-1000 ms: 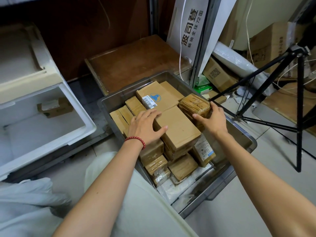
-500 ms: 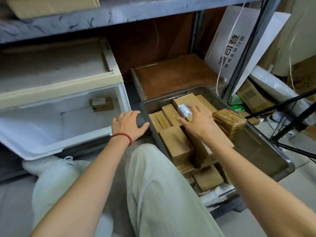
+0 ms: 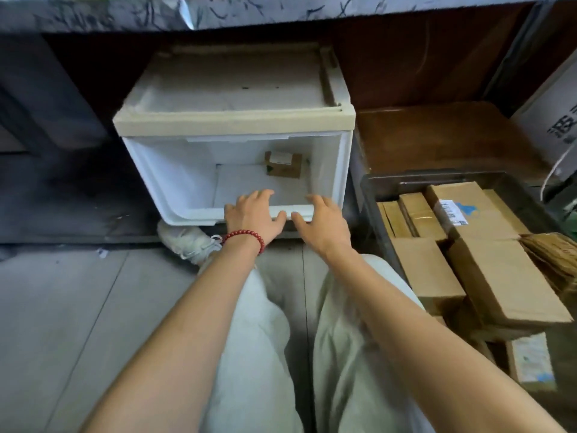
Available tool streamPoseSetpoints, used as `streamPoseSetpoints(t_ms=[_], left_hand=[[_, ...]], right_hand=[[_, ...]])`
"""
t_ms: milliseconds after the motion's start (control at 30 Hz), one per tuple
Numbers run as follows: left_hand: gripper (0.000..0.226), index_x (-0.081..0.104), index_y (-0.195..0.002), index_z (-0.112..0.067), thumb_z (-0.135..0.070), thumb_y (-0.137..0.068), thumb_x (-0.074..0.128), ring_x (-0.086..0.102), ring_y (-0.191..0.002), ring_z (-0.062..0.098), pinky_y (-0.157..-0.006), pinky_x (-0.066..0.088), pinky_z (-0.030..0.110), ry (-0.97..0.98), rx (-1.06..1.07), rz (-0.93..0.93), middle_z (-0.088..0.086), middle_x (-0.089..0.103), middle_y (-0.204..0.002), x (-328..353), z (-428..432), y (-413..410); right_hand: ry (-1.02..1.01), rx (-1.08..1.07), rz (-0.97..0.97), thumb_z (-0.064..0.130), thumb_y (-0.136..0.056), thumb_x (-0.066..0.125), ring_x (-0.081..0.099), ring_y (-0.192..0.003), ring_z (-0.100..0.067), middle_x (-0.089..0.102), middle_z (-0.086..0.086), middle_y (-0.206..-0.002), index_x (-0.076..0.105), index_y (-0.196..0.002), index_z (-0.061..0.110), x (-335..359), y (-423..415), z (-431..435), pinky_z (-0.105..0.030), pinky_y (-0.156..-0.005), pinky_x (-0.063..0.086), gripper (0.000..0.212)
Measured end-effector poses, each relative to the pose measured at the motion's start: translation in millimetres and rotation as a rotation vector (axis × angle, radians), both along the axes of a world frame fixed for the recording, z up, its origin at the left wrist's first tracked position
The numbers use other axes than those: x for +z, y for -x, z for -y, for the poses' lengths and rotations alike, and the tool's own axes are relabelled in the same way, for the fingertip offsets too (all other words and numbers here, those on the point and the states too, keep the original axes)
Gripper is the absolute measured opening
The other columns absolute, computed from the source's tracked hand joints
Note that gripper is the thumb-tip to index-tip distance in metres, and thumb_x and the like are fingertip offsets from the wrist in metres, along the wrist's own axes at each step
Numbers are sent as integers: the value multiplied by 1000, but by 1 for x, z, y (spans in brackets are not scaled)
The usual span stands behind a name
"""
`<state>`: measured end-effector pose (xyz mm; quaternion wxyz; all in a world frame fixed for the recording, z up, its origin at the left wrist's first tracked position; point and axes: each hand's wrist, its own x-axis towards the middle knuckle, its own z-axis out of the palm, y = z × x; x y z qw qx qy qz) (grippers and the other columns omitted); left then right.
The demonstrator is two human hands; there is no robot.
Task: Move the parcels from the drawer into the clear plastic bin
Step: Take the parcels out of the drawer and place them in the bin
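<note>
Head view looks down at a white plastic drawer [image 3: 175, 189] pulled open under a shelf, with one small brown cardboard parcel [image 3: 283, 165] inside it. The parcel has a white label and sits far back in the drawer, up against the back wall and a bit to the right. Its long side runs from left to right. The left hand [image 3: 254, 214], with a red bead bracelet [image 3: 246, 237] on its wrist, lies over the front rim of the drawer with its fingers loose and holding nothing. The right hand [image 3: 321, 223] is just beside it over the same rim, fingers spread, and it holds nothing too. The parcel lies straight ahead of both hands, deeper in, about in the middle between them. The left fingertips look a little nearer, but it is close. I think either hand must reach forward and down to get it. The clear plastic bin [image 3: 368, 195] sits on the floor just to the right of the drawer, on the right hand's side. I count one parcel in the drawer, one drawer, one bin and two hands. In the bin I can see about seven brown parcels, and more may hide under them.
</note>
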<state>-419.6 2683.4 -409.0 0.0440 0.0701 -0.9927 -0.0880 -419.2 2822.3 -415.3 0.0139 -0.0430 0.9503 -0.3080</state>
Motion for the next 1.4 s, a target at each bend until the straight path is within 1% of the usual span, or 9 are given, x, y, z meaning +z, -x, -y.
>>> streamPoseSetpoints(t_ms=[233, 567, 700, 833, 1133, 1200, 1267, 1333, 1400], left_hand=[[58, 37, -142, -27, -48, -90, 51, 43, -128, 26, -96, 37, 42, 66, -17, 3, 0, 46, -143, -12, 30, 41], [66, 28, -147, -25, -46, -89, 52, 45, -125, 31, -96, 37, 45, 240, -175, 103, 8, 41, -145, -64, 77, 151], [72, 21, -148, -26, -47, -88, 54, 45, -126, 33, -93, 40, 45, 178, -108, 157, 10, 34, -148, -91, 92, 202], [81, 11, -150, -25, -46, -88, 57, 46, -125, 36, -93, 43, 48, 163, -169, 133, 11, 34, -149, -116, 91, 246], [89, 2, -153, -23, -45, -88, 59, 30, -138, 31, -109, 32, 47, 147, -232, 173, 4, 4, -160, -145, 85, 337], [96, -3, -153, -23, -45, -86, 62, 26, -141, 30, -110, 30, 47, 169, -226, 224, 4, -1, -161, -150, 84, 349], [96, 0, -153, -20, -41, -86, 65, 27, -139, 32, -110, 31, 47, 144, -233, 248, 7, 7, -160, -154, 83, 353], [81, 17, -151, -15, -35, -87, 64, 35, -132, 35, -105, 36, 47, 111, -239, 200, 14, 21, -153, -159, 80, 349], [64, 34, -142, -8, -31, -88, 61, 41, -123, 39, -96, 42, 49, 121, -265, 142, 21, 29, -143, -160, 74, 338]], right_hand=[[-84, 28, -49, 41, -94, 54, 39, -131, -27, 41, -6, -145, 36, -143, 17, -16, 54, 16, -39, -100, 40, 58], [-163, 92, 55, 42, -92, 58, 34, -133, -33, 28, -14, -149, 21, -150, 16, -61, 170, 24, -43, -105, 38, 74], [-221, 95, 123, 44, -89, 63, 30, -135, -32, 12, -9, -155, 5, -154, 19, -93, 223, 32, -41, -106, 37, 90], [-213, 85, 125, 43, -86, 66, 29, -136, -36, 10, -10, -157, 3, -154, 20, -128, 271, 39, -41, -106, 34, 95], [-503, 242, 22, 42, -93, 57, -9, -146, -40, -1, -16, -160, 1, -154, 9, -172, 356, 47, -53, -114, 15, 89], [-414, 227, 20, 35, -91, 62, -5, -147, -38, -3, -19, -159, 3, -153, 2, -169, 365, 49, -52, -117, 12, 92], [-324, 211, 51, 30, -92, 63, 3, -147, -34, 0, -19, -159, 2, -151, -3, -168, 372, 50, -44, -119, 13, 91], [-319, 203, 75, 30, -96, 57, 14, -145, -32, 8, -19, -158, 5, -151, -2, -171, 369, 50, -38, -116, 17, 83], [-283, 124, 85, 28, -98, 52, 28, -140, -34, 12, -19, -157, 15, -151, 3, -173, 358, 44, -40, -114, 25, 70]])
